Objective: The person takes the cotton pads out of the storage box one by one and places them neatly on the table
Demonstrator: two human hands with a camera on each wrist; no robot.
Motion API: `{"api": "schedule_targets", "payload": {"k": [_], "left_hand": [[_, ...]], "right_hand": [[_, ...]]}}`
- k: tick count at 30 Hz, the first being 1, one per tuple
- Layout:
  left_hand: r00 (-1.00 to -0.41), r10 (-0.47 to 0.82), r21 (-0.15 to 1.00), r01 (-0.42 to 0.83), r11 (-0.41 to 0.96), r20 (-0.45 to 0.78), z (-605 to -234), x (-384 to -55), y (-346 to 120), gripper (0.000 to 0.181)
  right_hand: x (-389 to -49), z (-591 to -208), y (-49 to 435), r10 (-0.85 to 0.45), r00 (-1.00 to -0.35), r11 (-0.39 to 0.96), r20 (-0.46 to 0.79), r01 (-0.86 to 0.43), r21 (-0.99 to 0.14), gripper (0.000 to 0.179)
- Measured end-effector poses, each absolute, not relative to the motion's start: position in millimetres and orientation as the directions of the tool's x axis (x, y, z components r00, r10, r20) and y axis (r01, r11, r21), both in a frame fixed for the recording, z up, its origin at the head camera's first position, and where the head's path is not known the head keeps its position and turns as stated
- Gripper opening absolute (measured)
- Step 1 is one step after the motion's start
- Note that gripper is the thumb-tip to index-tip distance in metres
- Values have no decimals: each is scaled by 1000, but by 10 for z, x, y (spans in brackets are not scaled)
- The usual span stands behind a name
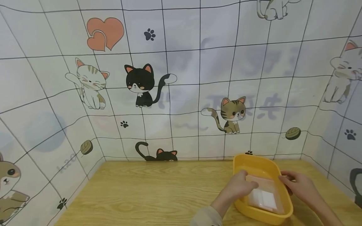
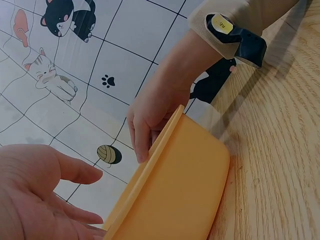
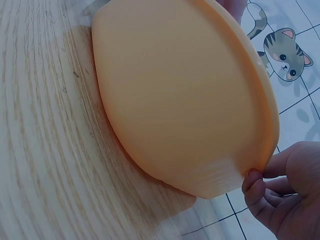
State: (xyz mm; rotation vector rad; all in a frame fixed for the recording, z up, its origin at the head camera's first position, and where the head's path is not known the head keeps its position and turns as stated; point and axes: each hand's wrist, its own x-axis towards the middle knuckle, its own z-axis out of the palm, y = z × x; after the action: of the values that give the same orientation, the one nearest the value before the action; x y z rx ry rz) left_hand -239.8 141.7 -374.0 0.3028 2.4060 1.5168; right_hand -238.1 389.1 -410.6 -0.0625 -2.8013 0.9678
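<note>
A yellow plastic basin point(image 1: 263, 216) stands at the right of the wooden table. In it lies a flat pinkish, see-through packet point(image 1: 261, 181) with a white rectangular piece point(image 1: 267, 199) on or inside it. My left hand point(image 1: 237, 185) reaches over the basin's left rim, thumb and fingers apart; in the left wrist view its fingertips pass behind the rim point(image 2: 145, 185) and are partly hidden. With thumb and fingers, my right hand point(image 3: 287, 192) pinches the basin's rim at the far right side. The basin wall hides the packet in both wrist views.
A white sheet with cat drawings and a black grid point(image 1: 183, 94) walls the table's back and sides, close behind the basin. Wooden tabletop point(image 1: 141, 191) stretches to the left. A dark curved object point(image 1: 357, 185) shows at the right edge.
</note>
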Motion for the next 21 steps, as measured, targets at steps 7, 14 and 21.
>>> {"api": "schedule_targets", "payload": {"k": [7,14,21], "left_hand": [[-928,338,912,-5,410,-157,-3756,-2421,1426,52],[-922,349,909,-8,417,-169,-3803,-2444,1452,54],[-925,334,910,-27,415,-180,-3814,-2450,1474,53]], "right_hand": [[-2392,-4078,3871,94,-985,790,147,-16,-613,54],[-2392,-4056,3875,86,-986,813,145,-14,-582,52],[-2375,-4039,3841,98,-987,792,124,2,-610,52]]}}
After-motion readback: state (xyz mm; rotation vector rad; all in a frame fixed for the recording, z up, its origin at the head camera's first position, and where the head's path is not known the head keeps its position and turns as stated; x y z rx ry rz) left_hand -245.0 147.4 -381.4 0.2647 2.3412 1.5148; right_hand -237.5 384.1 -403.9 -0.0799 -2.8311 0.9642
